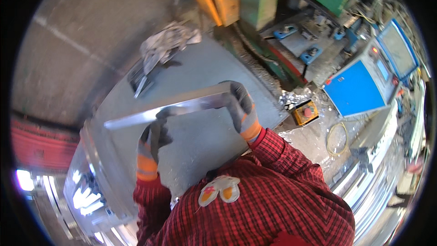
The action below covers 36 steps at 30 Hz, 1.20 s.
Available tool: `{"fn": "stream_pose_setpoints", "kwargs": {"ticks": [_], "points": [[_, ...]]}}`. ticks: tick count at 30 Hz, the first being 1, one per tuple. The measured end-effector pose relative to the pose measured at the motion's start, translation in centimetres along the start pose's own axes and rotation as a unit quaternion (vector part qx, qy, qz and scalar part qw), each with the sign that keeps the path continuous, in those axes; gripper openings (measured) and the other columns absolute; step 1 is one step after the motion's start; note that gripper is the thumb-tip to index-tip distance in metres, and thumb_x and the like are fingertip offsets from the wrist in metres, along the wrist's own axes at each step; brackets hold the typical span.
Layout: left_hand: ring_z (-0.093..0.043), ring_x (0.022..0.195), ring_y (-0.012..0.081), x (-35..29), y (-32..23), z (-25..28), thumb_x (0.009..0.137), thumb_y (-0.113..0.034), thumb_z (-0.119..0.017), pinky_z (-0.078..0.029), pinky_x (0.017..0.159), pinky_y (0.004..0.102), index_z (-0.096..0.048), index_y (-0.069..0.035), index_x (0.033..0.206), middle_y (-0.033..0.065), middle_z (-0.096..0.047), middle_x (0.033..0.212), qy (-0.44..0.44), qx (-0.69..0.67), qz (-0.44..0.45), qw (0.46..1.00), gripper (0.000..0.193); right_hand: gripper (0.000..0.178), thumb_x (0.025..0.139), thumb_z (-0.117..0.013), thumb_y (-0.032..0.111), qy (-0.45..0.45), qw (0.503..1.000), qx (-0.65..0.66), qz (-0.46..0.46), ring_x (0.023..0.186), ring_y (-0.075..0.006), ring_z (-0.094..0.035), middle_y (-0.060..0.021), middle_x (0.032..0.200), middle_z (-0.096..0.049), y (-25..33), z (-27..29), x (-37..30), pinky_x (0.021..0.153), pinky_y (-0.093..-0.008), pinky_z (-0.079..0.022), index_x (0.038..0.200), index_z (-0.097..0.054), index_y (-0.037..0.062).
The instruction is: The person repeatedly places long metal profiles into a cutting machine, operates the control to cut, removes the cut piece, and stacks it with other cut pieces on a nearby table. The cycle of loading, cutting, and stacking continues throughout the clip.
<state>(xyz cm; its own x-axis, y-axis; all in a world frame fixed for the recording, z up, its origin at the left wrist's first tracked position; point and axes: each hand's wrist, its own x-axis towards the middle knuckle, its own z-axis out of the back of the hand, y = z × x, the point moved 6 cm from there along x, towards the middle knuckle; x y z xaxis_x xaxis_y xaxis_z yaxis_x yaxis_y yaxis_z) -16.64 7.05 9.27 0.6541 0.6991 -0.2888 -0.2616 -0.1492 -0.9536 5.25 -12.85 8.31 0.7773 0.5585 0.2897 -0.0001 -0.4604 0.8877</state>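
A long, shiny metal bar (195, 103) is held up in front of me, slanting from lower left to upper right above a grey tabletop (200, 148). My right hand (240, 109), in a grey and orange work glove, is closed around its right end. Nearer its middle, my left hand (155, 137) in a matching glove grips the bar from the near side, with the thumb partly hidden. The bar's left end sticks out past this hand and is a little blurred.
On the table's far side lie a crumpled cloth (166, 45) and a small metal piece (142, 86). A green press machine (268, 9) stands beyond, with a blue control cabinet (357, 91) and a yellow button box (306, 112) at right. Metal profiles (364, 196) lie lower right.
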Motion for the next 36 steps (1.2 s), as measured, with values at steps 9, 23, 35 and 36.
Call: {"fn": "stream_pose_setpoints", "kwargs": {"ticks": [9,23,35,36], "points": [[-0.048,0.124,0.0404,-0.8,-1.4,-0.4,0.057,-0.040,-0.091,-0.040,0.105,0.0511,-0.043,-0.008,0.148,0.0221,-0.051,0.134,0.084,0.598,-0.247,0.758,0.108,0.036,0.109,-0.043,0.029,-0.219,0.869,-0.405,0.181,0.092,-0.0204,-0.067,-0.0095,0.099,-0.064,1.1,15.1,0.3,0.078,-0.0330,-0.055,0.120,-0.059,-0.0022],[-0.061,0.109,0.0393,9.4,4.0,-15.1,0.080,-0.040,-0.081,-0.050,0.092,0.0435,-0.051,-0.005,0.140,0.0213,-0.061,0.122,0.126,0.560,-0.277,0.771,0.076,0.058,0.097,-0.050,0.062,-0.211,0.933,0.122,-0.264,0.087,-0.0202,-0.066,-0.0061,0.111,-0.065,-9.6,16.5,2.6,0.074,-0.0406,-0.059,0.129,-0.057,0.0144],[-0.060,0.110,0.0427,10.0,1.6,-22.9,0.080,-0.038,-0.080,-0.050,0.093,0.0454,-0.036,-0.005,0.151,0.0252,-0.061,0.121,0.198,0.517,-0.273,0.787,0.089,0.037,0.096,-0.069,0.023,-0.300,0.953,0.026,-0.047,0.095,-0.0130,-0.058,-0.0071,0.104,-0.065,-10.8,15.5,5.4,0.085,-0.0294,-0.049,0.122,-0.055,0.0016],[-0.061,0.108,0.0425,9.7,1.1,-22.7,0.080,-0.037,-0.080,-0.050,0.092,0.0451,-0.034,-0.005,0.152,0.0250,-0.062,0.120,0.213,0.501,-0.256,0.799,0.091,0.035,0.096,-0.069,0.022,-0.319,0.946,0.024,-0.045,0.093,-0.0136,-0.058,-0.0068,0.102,-0.066,-10.8,15.7,5.3,0.083,-0.0300,-0.050,0.121,-0.056,0.0015]]}}
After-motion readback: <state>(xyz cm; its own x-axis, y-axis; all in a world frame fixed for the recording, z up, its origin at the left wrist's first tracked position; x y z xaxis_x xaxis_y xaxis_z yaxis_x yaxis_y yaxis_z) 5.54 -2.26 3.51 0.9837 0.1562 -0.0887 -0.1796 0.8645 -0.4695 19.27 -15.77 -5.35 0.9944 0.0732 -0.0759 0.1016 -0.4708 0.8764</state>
